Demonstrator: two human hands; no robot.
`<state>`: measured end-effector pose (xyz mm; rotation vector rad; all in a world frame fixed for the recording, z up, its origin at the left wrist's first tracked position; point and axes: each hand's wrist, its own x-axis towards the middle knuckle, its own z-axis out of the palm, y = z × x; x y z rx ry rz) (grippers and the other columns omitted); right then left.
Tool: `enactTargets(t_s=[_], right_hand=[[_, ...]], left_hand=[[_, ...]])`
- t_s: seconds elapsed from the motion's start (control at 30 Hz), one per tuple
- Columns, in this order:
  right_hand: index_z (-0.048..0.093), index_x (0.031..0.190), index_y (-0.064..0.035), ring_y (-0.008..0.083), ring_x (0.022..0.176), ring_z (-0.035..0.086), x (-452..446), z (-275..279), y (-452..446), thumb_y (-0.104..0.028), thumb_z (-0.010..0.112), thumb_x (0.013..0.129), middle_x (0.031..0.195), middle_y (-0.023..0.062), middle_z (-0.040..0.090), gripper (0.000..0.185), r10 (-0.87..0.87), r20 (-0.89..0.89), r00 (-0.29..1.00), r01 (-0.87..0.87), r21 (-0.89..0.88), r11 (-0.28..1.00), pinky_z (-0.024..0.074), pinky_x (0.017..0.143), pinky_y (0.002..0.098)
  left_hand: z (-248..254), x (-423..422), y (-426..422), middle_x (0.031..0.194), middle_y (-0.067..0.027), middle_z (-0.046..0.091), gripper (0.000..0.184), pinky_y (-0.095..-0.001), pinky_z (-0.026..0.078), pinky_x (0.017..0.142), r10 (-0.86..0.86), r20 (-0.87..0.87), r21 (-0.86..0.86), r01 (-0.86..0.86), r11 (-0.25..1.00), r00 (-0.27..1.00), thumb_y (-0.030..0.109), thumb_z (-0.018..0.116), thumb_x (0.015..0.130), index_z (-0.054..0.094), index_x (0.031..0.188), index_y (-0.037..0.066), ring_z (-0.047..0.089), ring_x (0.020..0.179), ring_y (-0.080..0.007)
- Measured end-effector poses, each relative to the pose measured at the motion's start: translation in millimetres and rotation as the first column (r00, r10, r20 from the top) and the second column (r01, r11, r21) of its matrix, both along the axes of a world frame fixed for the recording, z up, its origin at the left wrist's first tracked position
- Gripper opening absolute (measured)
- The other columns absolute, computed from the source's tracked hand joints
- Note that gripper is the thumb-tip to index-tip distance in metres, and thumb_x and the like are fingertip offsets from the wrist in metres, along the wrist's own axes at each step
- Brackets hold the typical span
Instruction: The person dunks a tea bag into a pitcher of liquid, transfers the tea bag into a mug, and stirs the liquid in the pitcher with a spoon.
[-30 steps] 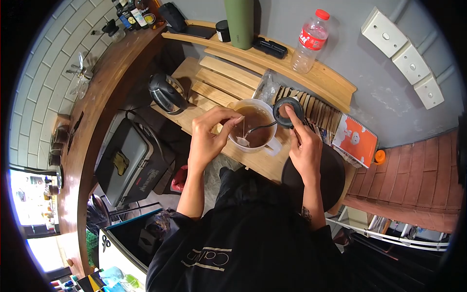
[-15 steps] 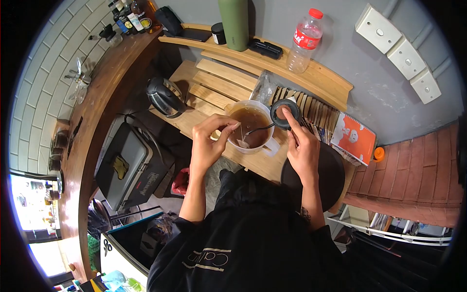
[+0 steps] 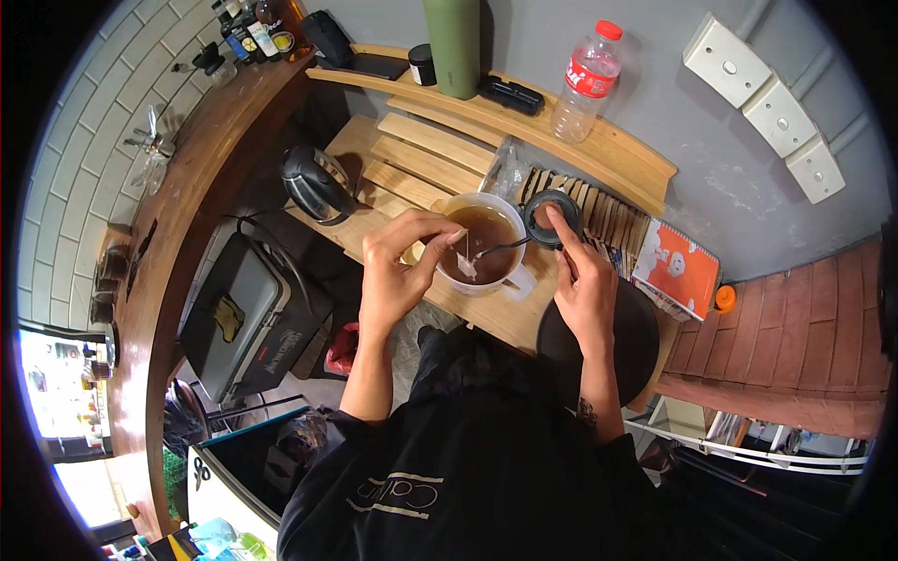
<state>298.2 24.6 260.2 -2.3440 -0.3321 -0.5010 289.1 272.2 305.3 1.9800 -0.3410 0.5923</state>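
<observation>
A translucent plastic jug [image 3: 519, 280] of brown liquid stands on the slatted wooden bench, its handle toward me. My left hand [image 3: 398, 262] is at the jug's left rim, thumb and fingertips pinched on the string of a pale tea bag [image 3: 466, 268]. The bag hangs at the liquid's surface. At the right rim my right hand [image 3: 585, 280] grips a round black piece [image 3: 540, 232] with a brown centre; its exact kind is unclear. From it a thin dark stem [image 3: 505, 246] reaches over the rim into the jug. The fingers partly cover the round piece.
A black kettle [image 3: 316, 187] stands left of the jug. Behind are a row of brown packets [image 3: 599, 206] and an orange notebook [image 3: 675, 266]. The shelf holds a green bottle [image 3: 453, 56] and a plastic bottle [image 3: 589, 84]. A black round seat [image 3: 599, 337] is below my right hand.
The tea bag has risen slightly and hangs more clearly out of the liquid. My left hand has shifted a little up and left. My right hand keeps nearly the same place.
</observation>
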Motion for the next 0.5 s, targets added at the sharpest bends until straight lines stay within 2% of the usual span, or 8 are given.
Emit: enactTargets(t_s=[0.07,0.13,0.27,0.37,0.5], right_hand=[[0.057,0.145,-0.0352,0.0304,0.060,0.054,0.3,0.8,0.7,0.003,0.066,0.090,0.068,0.0105,0.051,0.068,0.000,0.005,1.000,0.000,0.000,1.000,0.0457,0.061,0.0449],[0.056,0.146,-0.0355,0.0306,0.059,0.054,0.3,0.5,0.3,0.002,0.066,0.091,0.068,0.0109,0.051,0.068,0.007,0.025,1.000,-0.007,0.006,1.000,0.0459,0.061,0.0452],[0.056,0.146,-0.0355,0.0308,0.059,0.054,0.2,-2.3,-0.3,0.002,0.066,0.091,0.069,0.0111,0.051,0.067,0.007,0.007,1.000,-0.007,0.006,1.000,0.0461,0.061,0.0456],[0.056,0.146,-0.0356,0.0314,0.060,0.054,1.4,0.0,1.3,0.002,0.066,0.091,0.069,0.0114,0.052,0.067,0.003,-0.011,1.000,-0.003,0.008,1.000,0.0461,0.061,0.0459],[0.056,0.146,-0.0357,0.0319,0.060,0.054,1.0,-0.8,1.5,0.002,0.066,0.091,0.070,0.0112,0.052,0.067,-0.003,0.017,1.000,0.003,0.009,1.000,0.0464,0.061,0.0458]], left_hand=[[-1.1,0.7,1.3,0.087,-0.0125,0.073,0.013,-0.0301,0.055,0.071,-0.009,0.016,0.007,0.009,1.000,1.000,-0.005,0.074,0.083,0.076,0.095,-0.002,0.071,0.077,-0.0211],[-13.4,3.2,1.0,0.088,-0.0126,0.074,0.013,-0.0302,0.055,0.071,0.007,-0.063,-0.020,-0.008,1.000,0.998,-0.006,0.074,0.082,0.076,0.094,-0.002,0.071,0.077,-0.0215],[-18.1,0.2,1.4,0.088,-0.0128,0.074,0.012,-0.0298,0.055,0.071,0.012,-0.069,0.010,-0.011,1.000,0.998,-0.007,0.074,0.082,0.077,0.093,-0.002,0.071,0.077,-0.0211],[1.9,-3.9,2.9,0.089,-0.0125,0.074,0.012,-0.0295,0.055,0.072,0.008,0.025,-0.021,-0.007,1.000,1.000,-0.005,0.075,0.083,0.077,0.094,-0.001,0.071,0.078,-0.0199],[-11.0,0.6,4.5,0.088,-0.0125,0.074,0.013,-0.0296,0.055,0.071,0.014,-0.029,-0.016,-0.014,1.000,0.999,-0.005,0.075,0.083,0.077,0.095,-0.001,0.070,0.077,-0.0198]])
